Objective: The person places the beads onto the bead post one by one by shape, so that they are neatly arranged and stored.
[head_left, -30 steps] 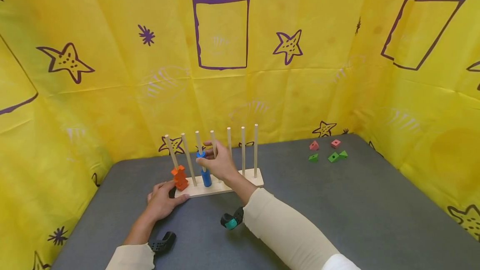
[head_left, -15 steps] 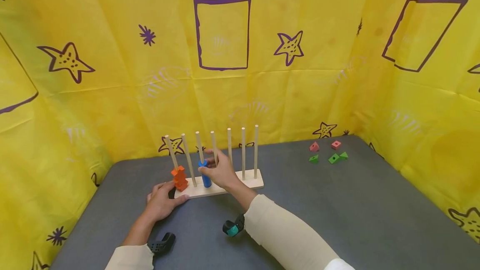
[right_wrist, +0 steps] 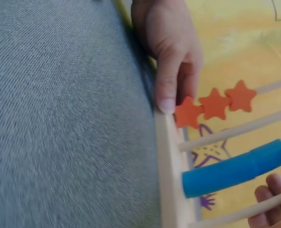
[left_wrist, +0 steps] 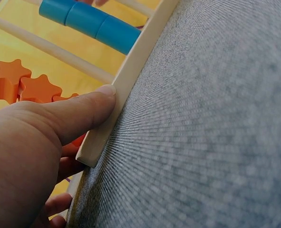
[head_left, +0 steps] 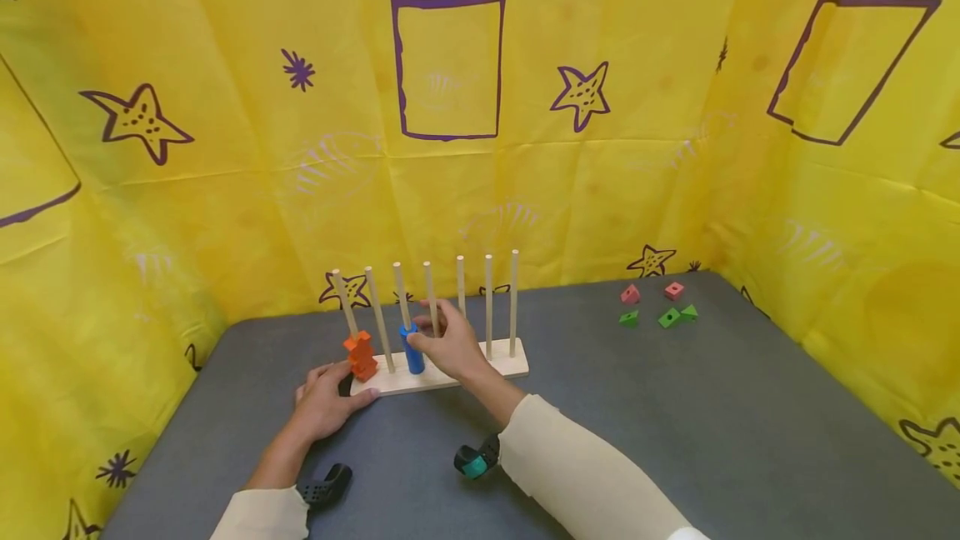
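Observation:
A pale wooden peg board (head_left: 491,365) with several upright pegs stands on the table. My left hand (head_left: 322,402) grips its left end, thumb (left_wrist: 90,107) along the front edge and fingers behind. Three orange star beads (right_wrist: 214,104) are stacked on the leftmost peg. On the third peg sit three blue cylinder beads (left_wrist: 86,20), one above another, reaching down to the base. My right hand (head_left: 457,348) is beside the top blue bead (right_wrist: 268,156), its thumb tip right at it. The other right fingers (right_wrist: 273,190) are spread apart from the bead, behind the neighbouring peg.
At the back right of the grey table (head_left: 675,407) lie two pink beads (head_left: 673,290) and several green beads (head_left: 670,317). Yellow patterned cloth (head_left: 450,190) walls the table's back and sides. Dark wrist straps (head_left: 476,461) hang under both sleeves.
The top blue bead has gone down its peg onto the other blue beads. My right hand came down with it, then shifted slightly right and loosened. My left hand stayed put.

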The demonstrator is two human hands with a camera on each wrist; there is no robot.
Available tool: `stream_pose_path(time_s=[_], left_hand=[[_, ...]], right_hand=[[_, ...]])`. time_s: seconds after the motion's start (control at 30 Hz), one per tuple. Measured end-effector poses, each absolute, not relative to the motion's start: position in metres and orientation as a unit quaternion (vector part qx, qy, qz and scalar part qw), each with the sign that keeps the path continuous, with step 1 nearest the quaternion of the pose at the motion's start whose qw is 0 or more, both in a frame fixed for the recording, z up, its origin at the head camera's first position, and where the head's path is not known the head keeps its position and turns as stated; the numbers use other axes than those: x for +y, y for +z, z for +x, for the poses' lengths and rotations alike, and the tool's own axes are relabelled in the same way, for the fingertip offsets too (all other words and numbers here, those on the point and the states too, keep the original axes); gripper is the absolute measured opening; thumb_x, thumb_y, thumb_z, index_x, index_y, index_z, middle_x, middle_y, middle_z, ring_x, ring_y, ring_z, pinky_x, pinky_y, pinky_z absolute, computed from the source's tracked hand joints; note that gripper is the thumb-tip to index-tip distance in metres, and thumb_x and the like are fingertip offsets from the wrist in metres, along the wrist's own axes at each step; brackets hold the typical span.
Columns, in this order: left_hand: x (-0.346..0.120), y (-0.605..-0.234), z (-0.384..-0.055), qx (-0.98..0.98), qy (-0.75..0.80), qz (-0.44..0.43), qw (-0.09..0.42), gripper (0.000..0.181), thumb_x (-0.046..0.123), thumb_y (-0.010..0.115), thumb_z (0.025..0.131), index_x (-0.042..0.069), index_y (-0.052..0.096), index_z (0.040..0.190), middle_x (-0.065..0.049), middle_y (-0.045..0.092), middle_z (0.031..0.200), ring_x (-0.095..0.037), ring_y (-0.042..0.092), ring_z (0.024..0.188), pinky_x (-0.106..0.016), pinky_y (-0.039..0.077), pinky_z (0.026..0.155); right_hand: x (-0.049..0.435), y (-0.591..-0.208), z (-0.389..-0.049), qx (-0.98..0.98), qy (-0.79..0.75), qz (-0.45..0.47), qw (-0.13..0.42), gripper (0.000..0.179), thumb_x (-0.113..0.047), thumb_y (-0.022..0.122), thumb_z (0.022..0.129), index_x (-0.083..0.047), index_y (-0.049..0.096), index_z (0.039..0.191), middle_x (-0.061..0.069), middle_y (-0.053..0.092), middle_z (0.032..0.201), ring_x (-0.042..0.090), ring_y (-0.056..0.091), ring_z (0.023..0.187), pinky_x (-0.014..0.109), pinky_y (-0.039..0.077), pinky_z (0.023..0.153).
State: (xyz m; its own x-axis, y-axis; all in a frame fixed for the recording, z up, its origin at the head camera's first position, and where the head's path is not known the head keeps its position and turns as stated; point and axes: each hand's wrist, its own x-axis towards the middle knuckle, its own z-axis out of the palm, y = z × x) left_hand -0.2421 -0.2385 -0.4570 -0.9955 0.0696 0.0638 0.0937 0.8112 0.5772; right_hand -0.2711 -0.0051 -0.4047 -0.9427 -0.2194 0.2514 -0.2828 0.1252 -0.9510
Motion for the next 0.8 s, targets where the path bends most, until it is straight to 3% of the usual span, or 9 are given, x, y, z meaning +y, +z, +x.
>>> stream_pose_path(time_s=[0.2, 0.37, 0.53, 0.8], left_hand=[[-0.238, -0.456, -0.243, -0.951, -0.305, -0.041, 0.020, 0.080, 0.049, 0.072, 0.082, -0.002, 0.049, 0.138, -0.030, 0.046, 0.135, -0.047, 0.024, 0.128, -0.063, 0.014, 0.096], [-0.238, -0.456, -0.243, -0.950, -0.307, -0.043, 0.023, 0.078, 0.048, 0.073, 0.082, -0.002, 0.049, 0.138, -0.029, 0.046, 0.135, -0.047, 0.024, 0.128, -0.063, 0.014, 0.095], [-0.238, -0.456, -0.242, -0.949, -0.311, -0.044, 0.023, 0.078, 0.047, 0.073, 0.082, -0.002, 0.049, 0.138, -0.029, 0.046, 0.135, -0.047, 0.024, 0.128, -0.063, 0.013, 0.096], [-0.237, -0.456, -0.242, -0.949, -0.310, -0.043, 0.026, 0.075, 0.045, 0.074, 0.082, -0.001, 0.051, 0.137, -0.029, 0.047, 0.134, -0.046, 0.025, 0.127, -0.063, 0.014, 0.095]], right_hand=[[0.011, -0.389, -0.261, -0.766, 0.617, 0.181, 0.010, 0.067, -0.023, 0.070, 0.090, -0.012, 0.037, 0.148, 0.010, 0.054, 0.136, 0.030, 0.050, 0.123, 0.044, 0.041, 0.098], [0.026, -0.375, -0.250, -0.785, 0.586, 0.202, 0.012, 0.071, -0.029, 0.070, 0.090, -0.019, 0.034, 0.150, 0.008, 0.046, 0.143, 0.024, 0.046, 0.128, 0.042, 0.037, 0.102], [0.040, -0.363, -0.241, -0.793, 0.560, 0.239, 0.033, 0.070, -0.024, 0.071, 0.090, -0.014, 0.034, 0.150, 0.007, 0.048, 0.143, 0.018, 0.047, 0.127, 0.038, 0.036, 0.102], [0.062, -0.344, -0.226, -0.786, 0.539, 0.296, 0.071, 0.066, -0.017, 0.072, 0.089, -0.014, 0.040, 0.146, 0.006, 0.055, 0.134, 0.022, 0.054, 0.119, 0.042, 0.042, 0.096]])
